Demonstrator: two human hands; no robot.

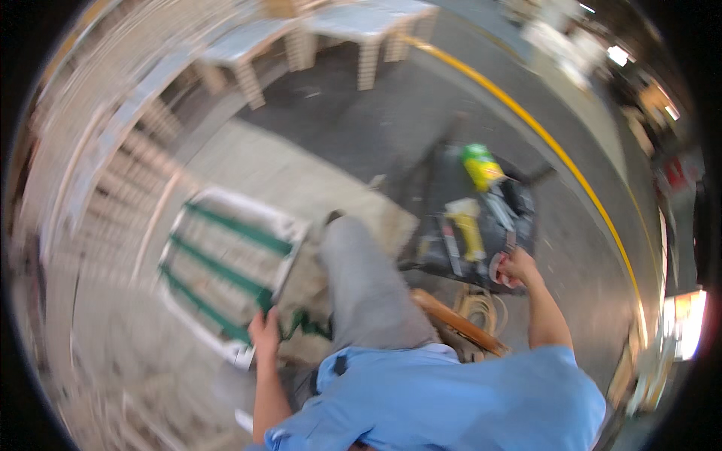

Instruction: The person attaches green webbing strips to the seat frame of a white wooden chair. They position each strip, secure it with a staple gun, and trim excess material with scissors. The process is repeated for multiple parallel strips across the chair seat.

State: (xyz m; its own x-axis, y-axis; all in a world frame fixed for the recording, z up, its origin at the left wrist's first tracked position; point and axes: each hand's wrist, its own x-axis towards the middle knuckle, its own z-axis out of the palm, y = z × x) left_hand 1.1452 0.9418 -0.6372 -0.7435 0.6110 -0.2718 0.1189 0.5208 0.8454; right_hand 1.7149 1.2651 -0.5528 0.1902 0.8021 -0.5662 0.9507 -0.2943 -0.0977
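On my left lies a white frame with several green webbing straps stretched across it. My left hand is closed at the frame's near corner, pinching green webbing. A loose, twisted length of that webbing trails toward my leg. My right hand reaches over a black-topped stand to the right. Its fingers are closed around a small red-and-white thing, too blurred to name. Close to it lie a yellow-handled tool and a metal tool.
A green-and-yellow can lies at the stand's far side. Near my right knee are an orange-brown wooden bar and a coiled pale cord. Pale chair-like frames stand far left. A yellow line curves along the floor.
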